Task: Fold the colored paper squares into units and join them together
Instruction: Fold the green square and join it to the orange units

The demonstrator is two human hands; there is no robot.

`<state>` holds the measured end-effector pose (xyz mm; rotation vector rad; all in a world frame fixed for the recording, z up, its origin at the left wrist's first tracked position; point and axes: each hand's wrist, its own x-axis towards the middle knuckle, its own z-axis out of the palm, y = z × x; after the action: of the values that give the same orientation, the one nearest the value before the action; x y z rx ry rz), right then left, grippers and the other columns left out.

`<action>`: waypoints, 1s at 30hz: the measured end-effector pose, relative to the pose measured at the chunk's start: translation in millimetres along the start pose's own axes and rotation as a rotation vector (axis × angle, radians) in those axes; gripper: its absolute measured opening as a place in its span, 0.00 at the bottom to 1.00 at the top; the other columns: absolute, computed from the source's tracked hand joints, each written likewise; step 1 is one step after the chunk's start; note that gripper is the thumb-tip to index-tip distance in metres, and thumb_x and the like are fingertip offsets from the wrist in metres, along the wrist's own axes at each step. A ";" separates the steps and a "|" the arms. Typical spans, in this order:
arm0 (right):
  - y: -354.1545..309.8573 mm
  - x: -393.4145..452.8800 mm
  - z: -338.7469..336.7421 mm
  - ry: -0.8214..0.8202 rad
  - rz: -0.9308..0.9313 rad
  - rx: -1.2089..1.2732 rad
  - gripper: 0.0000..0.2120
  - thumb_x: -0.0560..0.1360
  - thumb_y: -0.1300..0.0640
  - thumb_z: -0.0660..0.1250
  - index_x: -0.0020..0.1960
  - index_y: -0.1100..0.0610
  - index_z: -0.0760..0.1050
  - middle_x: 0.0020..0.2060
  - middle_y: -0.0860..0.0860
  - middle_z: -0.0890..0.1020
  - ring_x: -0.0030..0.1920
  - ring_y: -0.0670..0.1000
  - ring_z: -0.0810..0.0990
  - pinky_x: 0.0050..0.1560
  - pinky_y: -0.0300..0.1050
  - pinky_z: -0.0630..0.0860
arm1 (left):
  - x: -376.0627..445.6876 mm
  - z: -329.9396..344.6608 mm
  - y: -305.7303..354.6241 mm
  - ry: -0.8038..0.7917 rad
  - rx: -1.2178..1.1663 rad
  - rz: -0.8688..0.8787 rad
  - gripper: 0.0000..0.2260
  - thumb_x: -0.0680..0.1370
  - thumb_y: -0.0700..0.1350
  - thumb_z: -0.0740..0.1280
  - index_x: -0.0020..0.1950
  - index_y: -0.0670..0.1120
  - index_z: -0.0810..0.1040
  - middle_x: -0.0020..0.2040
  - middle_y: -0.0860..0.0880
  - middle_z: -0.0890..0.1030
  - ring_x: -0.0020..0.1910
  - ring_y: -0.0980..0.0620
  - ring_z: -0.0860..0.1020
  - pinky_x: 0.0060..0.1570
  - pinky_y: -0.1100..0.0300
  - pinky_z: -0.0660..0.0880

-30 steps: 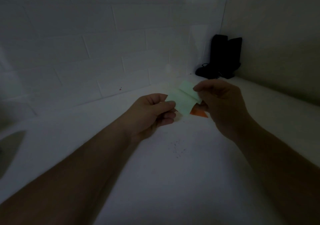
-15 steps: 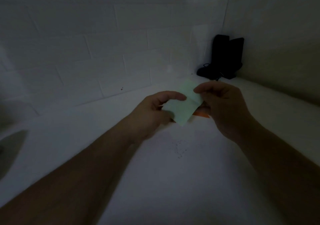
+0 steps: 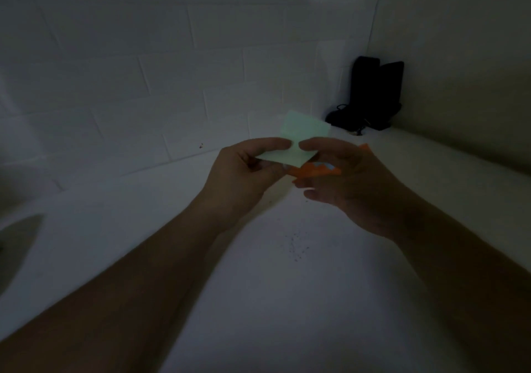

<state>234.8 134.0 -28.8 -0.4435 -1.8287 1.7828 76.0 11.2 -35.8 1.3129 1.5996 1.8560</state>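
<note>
Both hands hold the pale green paper (image 3: 298, 140) up off the white counter (image 3: 258, 301), about mid-frame: the left hand (image 3: 244, 177) pinches its lower-left edge between thumb and fingers, and the right hand (image 3: 344, 183) pinches the lower-right edge w/ thumb and forefinger, the two thumb tips nearly touching. Under the right hand's lower fingers sits an orange folded piece (image 3: 313, 170); it looks tucked into that hand, but whether it's gripped or just resting against the fingers I can't tell in this light. Risks, as I judge them: the room is very dim, so edges and corners are hard to line up — a crease set now could go skewed, and a crooked unit prob won't slot cleanly into the others. Folding in the air w/o a flat backing adds to that; the sheet can buckle between the pinches. The orange piece could also slip out if the right hand shifts its grip to press a fold. Vs half a sec ago: the green paper has been lifted and turned so its free edge points up and away, the thumbs have come together at its near edge, and more of the orange piece shows — before, only a sliver peeked out below the green.
</note>
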 end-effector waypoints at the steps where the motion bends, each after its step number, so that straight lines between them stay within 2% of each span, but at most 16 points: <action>1: 1.2 0.4 2.3 0.008 -0.020 -0.040 0.22 0.72 0.74 0.71 0.55 0.49 0.83 0.55 0.55 0.84 0.51 0.57 0.86 0.51 0.53 0.82 | -1.3 0.9 1.3 -0.020 -0.002 0.005 0.13 0.74 0.33 0.76 0.56 0.45 0.85 0.50 0.48 0.88 0.50 0.50 0.86 0.54 0.54 0.82; 4: -0.9 -0.6 4.1 0.072 -0.100 -0.061 0.14 0.74 0.72 0.70 0.48 0.53 0.83 0.44 0.51 0.87 0.45 0.55 0.87 0.51 0.56 0.84 | -4.4 2.5 0.9 -0.071 0.003 -0.009 0.13 0.72 0.38 0.79 0.56 0.46 0.85 0.50 0.44 0.88 0.51 0.42 0.86 0.55 0.46 0.82; 6: -2.9 -1.5 3.2 0.096 -0.135 -0.054 0.16 0.74 0.71 0.70 0.40 0.50 0.85 0.38 0.51 0.86 0.42 0.54 0.86 0.53 0.58 0.82 | -2.5 0.5 -2.8 -0.094 -0.001 -0.021 0.13 0.72 0.39 0.79 0.54 0.51 0.86 0.49 0.37 0.87 0.49 0.29 0.83 0.51 0.37 0.78; 8: -3.7 -2.0 3.1 0.106 -0.148 -0.055 0.19 0.74 0.70 0.71 0.36 0.47 0.85 0.36 0.51 0.86 0.40 0.53 0.86 0.53 0.59 0.81 | -0.7 -1.7 -5.3 -0.132 0.005 -0.025 0.17 0.69 0.35 0.73 0.55 0.52 0.84 0.50 0.29 0.83 0.51 0.21 0.79 0.51 0.30 0.76; 9: -3.3 -1.8 3.1 0.114 -0.150 -0.057 0.19 0.74 0.69 0.71 0.35 0.46 0.85 0.35 0.50 0.86 0.40 0.53 0.86 0.53 0.58 0.82 | -1.2 -2.5 -4.1 -0.155 0.003 -0.032 0.20 0.68 0.32 0.70 0.55 0.51 0.83 0.53 0.28 0.82 0.53 0.21 0.78 0.54 0.28 0.75; 11: -3.9 -2.1 4.2 0.123 -0.160 -0.065 0.20 0.75 0.68 0.70 0.34 0.46 0.85 0.34 0.50 0.85 0.39 0.53 0.86 0.52 0.56 0.82 | -2.9 -1.6 -1.0 -0.192 -0.026 -0.039 0.22 0.67 0.29 0.69 0.56 0.49 0.82 0.56 0.32 0.83 0.57 0.25 0.79 0.61 0.30 0.74; 14: -5.6 -2.7 5.5 0.137 -0.182 -0.018 0.13 0.76 0.68 0.69 0.36 0.55 0.84 0.33 0.52 0.84 0.38 0.52 0.85 0.47 0.48 0.83 | -4.2 2.5 0.4 -0.180 -0.093 -0.025 0.14 0.72 0.37 0.75 0.55 0.48 0.81 0.51 0.44 0.86 0.51 0.35 0.82 0.55 0.36 0.76; 16: -5.6 -1.9 5.1 0.184 -0.186 0.008 0.06 0.76 0.67 0.70 0.40 0.63 0.81 0.31 0.53 0.83 0.35 0.50 0.83 0.42 0.44 0.83 | -3.3 4.5 0.7 -0.145 -0.119 -0.025 0.12 0.74 0.42 0.77 0.55 0.48 0.81 0.46 0.51 0.86 0.47 0.43 0.79 0.51 0.39 0.75; 18: -4.4 -0.9 4.9 0.219 -0.182 0.015 0.04 0.76 0.66 0.71 0.42 0.66 0.79 0.31 0.54 0.82 0.35 0.51 0.82 0.42 0.45 0.83 | -2.6 5.3 2.5 -0.126 -0.156 -0.040 0.15 0.76 0.39 0.75 0.61 0.44 0.79 0.49 0.49 0.86 0.48 0.45 0.80 0.52 0.46 0.77; 21: -4.4 -1.1 7.7 0.245 -0.197 -0.023 0.04 0.75 0.66 0.71 0.42 0.64 0.80 0.30 0.52 0.83 0.34 0.49 0.83 0.40 0.41 0.81 | -3.1 6.5 1.0 -0.107 -0.089 -0.045 0.20 0.77 0.36 0.74 0.68 0.46 0.79 0.53 0.46 0.86 0.47 0.48 0.82 0.53 0.49 0.78; 25: -6.4 -3.4 11.1 0.312 -0.268 -0.143 0.04 0.75 0.67 0.72 0.43 0.60 0.81 0.26 0.45 0.81 0.30 0.44 0.82 0.34 0.34 0.78 | -4.8 10.7 -1.3 -0.069 -0.012 -0.054 0.20 0.78 0.36 0.73 0.69 0.46 0.80 0.55 0.47 0.87 0.48 0.53 0.84 0.54 0.55 0.79; 28: -5.1 -3.6 11.8 0.352 -0.310 -0.274 0.04 0.74 0.65 0.73 0.43 0.58 0.81 0.25 0.40 0.79 0.29 0.41 0.80 0.34 0.37 0.79 | -5.6 12.2 -2.4 -0.017 0.048 -0.032 0.17 0.77 0.38 0.75 0.65 0.49 0.83 0.53 0.49 0.87 0.48 0.54 0.85 0.56 0.55 0.80; 30: -2.6 -2.5 11.2 0.390 -0.327 -0.334 0.04 0.74 0.63 0.75 0.43 0.56 0.81 0.27 0.40 0.79 0.30 0.41 0.78 0.36 0.43 0.80 | -6.6 12.9 -3.9 -0.004 0.089 -0.013 0.16 0.77 0.39 0.75 0.63 0.52 0.84 0.50 0.51 0.88 0.49 0.52 0.86 0.57 0.54 0.80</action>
<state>230.6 123.3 -26.3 -0.5375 -1.7927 1.0904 88.8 14.8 -43.0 1.3386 1.7030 1.7914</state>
